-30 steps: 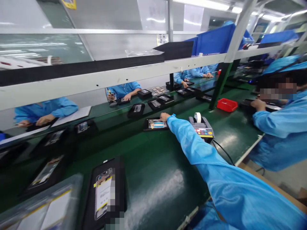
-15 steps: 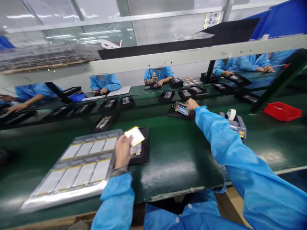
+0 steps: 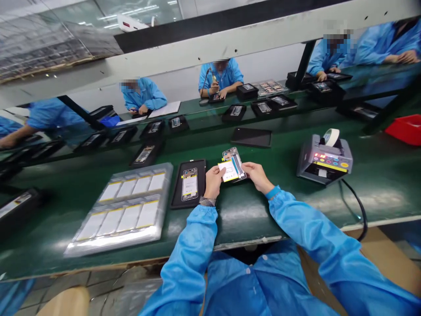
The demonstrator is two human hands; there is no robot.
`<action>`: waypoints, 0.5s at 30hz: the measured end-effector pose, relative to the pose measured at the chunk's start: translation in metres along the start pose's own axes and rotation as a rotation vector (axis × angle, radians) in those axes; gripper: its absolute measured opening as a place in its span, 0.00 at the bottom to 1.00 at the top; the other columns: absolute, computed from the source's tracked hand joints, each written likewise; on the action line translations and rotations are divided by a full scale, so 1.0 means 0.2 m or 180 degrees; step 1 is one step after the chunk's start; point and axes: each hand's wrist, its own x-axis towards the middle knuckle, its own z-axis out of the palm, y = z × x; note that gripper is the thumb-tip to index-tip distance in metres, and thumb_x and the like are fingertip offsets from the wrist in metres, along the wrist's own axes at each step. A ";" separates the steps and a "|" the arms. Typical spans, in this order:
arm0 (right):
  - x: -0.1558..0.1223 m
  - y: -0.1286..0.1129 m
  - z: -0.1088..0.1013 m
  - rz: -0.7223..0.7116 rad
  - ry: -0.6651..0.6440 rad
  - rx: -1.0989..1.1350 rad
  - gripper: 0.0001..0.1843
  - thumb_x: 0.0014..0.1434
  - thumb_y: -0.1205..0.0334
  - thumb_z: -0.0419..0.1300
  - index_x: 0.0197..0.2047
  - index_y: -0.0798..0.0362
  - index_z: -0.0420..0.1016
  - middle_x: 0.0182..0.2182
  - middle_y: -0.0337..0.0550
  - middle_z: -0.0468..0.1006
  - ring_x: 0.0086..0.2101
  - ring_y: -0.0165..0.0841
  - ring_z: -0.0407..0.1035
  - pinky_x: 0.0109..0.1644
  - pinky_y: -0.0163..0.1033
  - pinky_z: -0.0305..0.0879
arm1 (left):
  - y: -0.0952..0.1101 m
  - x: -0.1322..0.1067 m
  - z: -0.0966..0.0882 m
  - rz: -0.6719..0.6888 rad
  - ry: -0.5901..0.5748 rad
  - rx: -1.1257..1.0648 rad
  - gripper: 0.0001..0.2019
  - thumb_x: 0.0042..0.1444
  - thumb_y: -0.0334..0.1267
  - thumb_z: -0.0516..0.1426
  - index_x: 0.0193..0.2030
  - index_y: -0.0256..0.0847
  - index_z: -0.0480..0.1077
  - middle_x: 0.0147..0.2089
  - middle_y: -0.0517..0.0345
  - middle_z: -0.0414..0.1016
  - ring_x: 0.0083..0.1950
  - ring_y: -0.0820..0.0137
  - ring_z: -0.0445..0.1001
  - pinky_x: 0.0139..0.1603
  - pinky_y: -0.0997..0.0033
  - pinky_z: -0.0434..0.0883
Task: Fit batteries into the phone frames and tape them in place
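Observation:
My left hand (image 3: 214, 181) is closed on a white phone battery (image 3: 232, 171) with yellow edges. The battery overlaps an open phone frame (image 3: 235, 154), which my right hand (image 3: 258, 176) grips by its right side. A blue strip shows on the frame beside the battery; whether the battery rests in the frame I cannot tell. To the left, a black tray (image 3: 177, 195) bears another phone frame with a battery (image 3: 190, 184) in it. Farther left lies a clear plastic tray (image 3: 166, 206) with several white batteries. Beyond my hands sits a bare black tray (image 3: 251, 137).
A tape dispenser (image 3: 324, 158) with a lit panel stands at right, its cable running off the front edge. A red bin (image 3: 404, 129) is at far right. Several black trays with phones line the back, below a shelf beam (image 3: 184, 59). Co-workers in blue sit opposite.
My right hand has lifted the phone frame off the black tray and brought it closer. The battery in my left hand has moved right, onto the frame. The view has tilted down.

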 end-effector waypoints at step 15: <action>-0.11 0.06 0.06 0.0066 -0.0605 0.0320 0.26 0.44 0.42 0.76 0.39 0.51 0.79 0.36 0.46 0.84 0.38 0.41 0.79 0.42 0.43 0.75 | -0.03 -0.01 -0.03 0.0314 0.0129 0.0401 0.24 0.39 0.43 0.76 0.41 0.34 0.77 0.39 0.48 0.83 0.38 0.62 0.81 0.45 0.59 0.78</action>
